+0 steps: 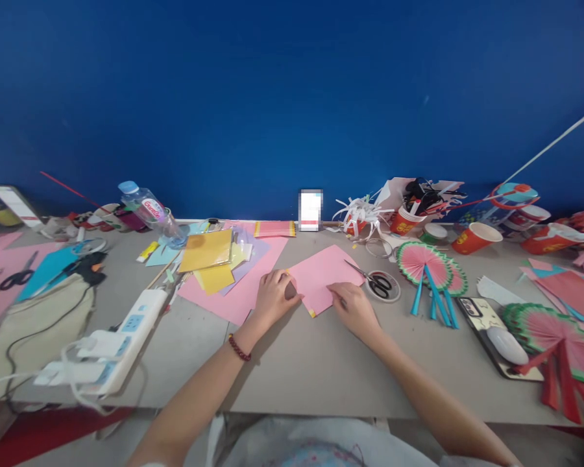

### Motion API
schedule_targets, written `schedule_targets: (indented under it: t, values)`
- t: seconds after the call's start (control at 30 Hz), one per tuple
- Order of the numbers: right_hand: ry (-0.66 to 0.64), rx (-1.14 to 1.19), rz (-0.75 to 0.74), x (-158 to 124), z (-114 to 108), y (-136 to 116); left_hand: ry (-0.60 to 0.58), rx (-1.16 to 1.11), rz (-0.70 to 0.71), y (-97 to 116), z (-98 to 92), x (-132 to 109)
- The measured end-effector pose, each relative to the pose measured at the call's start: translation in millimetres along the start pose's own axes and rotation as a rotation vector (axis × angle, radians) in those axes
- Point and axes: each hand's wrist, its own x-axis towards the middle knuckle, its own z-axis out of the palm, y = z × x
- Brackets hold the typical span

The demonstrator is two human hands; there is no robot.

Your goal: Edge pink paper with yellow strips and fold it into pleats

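Note:
A sheet of pink paper (324,275) with small yellow marks at its left edge lies on the grey table in front of me. My left hand (274,297) is at that left edge, its fingers curled and its thumb against the paper. On the lower right side of the sheet my right hand (354,310) has bent fingers, with thumb and forefinger closed at the paper's edge. Black-handled scissors (379,283) rest by the sheet's right corner, over a roll of tape (394,288).
Yellow paper packs (206,250) lie on pink sheets at left, near a water bottle (150,211) and a white power strip (135,334). At right are folded paper fans (424,266), a phone (481,327) under a white mouse (507,344), and red paper cups (477,240). A lit phone (311,211) stands against the blue wall.

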Motion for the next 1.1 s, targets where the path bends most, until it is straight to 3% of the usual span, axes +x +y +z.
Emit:
schedule_targets:
  t: [0.2,0.33,0.5,0.7,0.8,0.9,0.97,1.03,1.1]
  values:
    - [0.101,-0.274,0.125,4,-12,23,0.008,-0.019,0.046,-5,4.6,0]
    - [0.079,-0.465,0.195,3,-14,35,0.005,0.006,0.076,-5,4.4,0]
    - [0.034,-0.453,0.238,5,-10,61,0.012,0.11,0.103,1,-0.1,-1]
    - [0.076,-0.513,0.43,10,-15,81,0.009,0.263,0.045,7,1.3,-3]
    - [0.107,-0.497,0.455,12,-18,85,0.006,0.317,0.017,9,3.4,-4]
    - [0.214,-0.437,0.38,15,-21,83,-0.001,0.288,0.022,11,6.9,-6]
    - [0.269,-0.332,0.246,18,-21,74,-0.012,0.231,0.035,10,9.5,-7]
    - [0.208,-0.153,0.061,19,-19,59,-0.031,0.149,0.038,10,10.8,-7]
    - [0.02,0.035,-0.094,18,-14,41,-0.076,0.026,0.028,8,9.1,-5]
